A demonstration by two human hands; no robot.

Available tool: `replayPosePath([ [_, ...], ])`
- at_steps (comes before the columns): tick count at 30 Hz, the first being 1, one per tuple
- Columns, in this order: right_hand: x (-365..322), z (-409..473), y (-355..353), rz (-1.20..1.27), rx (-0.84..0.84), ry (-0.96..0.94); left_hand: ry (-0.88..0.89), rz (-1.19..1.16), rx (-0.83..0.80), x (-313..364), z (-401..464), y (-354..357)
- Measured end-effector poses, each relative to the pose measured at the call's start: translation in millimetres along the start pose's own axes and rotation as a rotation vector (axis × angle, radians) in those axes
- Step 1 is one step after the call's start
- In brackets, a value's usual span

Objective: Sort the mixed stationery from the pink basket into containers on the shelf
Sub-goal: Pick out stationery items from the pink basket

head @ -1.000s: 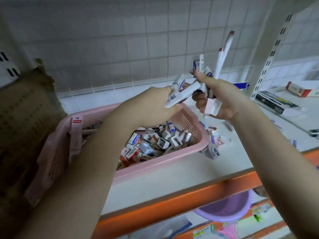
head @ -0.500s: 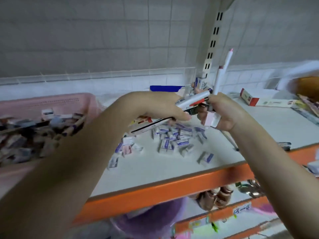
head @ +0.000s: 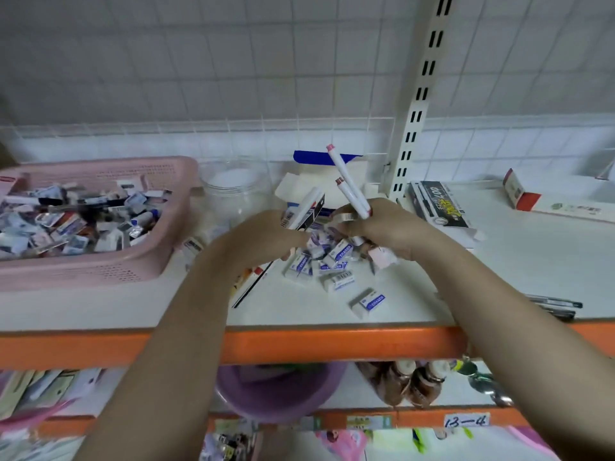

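basket (head: 100, 257): pink, left on the shelf (head: 499, 261), still heaped with mixed stationery. most of the sort looks undone.
erasers (head: 327, 264): loose pile on the shelf under both hands, out of the basket but not in any container.
jar (head: 236, 191): clear, just right of the basket, behind the hands; contents can't tell.
box (head: 319, 181): open white carton behind the hands, likely a target.
left hand (head: 263, 241): fingers curled round a white marker (head: 304, 207) plus thin sticks poking out below.
right hand (head: 382, 227): gripping two red-capped pens (head: 349, 181), tips up, small packs bunched in the fist.
vs 1 s ago: hands were over the basket's right end; view has swung right, so the basket sits far left. hands lower, over the eraser pile. same items held.
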State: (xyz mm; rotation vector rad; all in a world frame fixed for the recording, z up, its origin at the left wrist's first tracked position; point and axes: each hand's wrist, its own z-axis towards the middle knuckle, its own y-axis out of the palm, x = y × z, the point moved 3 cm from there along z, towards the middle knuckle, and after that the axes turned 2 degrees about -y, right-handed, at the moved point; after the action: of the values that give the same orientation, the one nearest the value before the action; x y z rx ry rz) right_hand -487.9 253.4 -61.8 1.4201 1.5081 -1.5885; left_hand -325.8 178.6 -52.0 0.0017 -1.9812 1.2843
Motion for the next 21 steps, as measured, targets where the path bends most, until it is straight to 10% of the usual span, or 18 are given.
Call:
replayPosePath([
  [8,-15,-5,-21,-0.293,0.126,-0.096,-0.051,-0.148,0.081,-17,-9,0],
  [15,5,-14,-20,0.526,0.215,0.117,-0.182,-0.535,0.071,-30,-10,9],
  [21,15,-26,3,0.699,0.205,0.116,-0.195,-0.578,0.056,-28,-14,8],
])
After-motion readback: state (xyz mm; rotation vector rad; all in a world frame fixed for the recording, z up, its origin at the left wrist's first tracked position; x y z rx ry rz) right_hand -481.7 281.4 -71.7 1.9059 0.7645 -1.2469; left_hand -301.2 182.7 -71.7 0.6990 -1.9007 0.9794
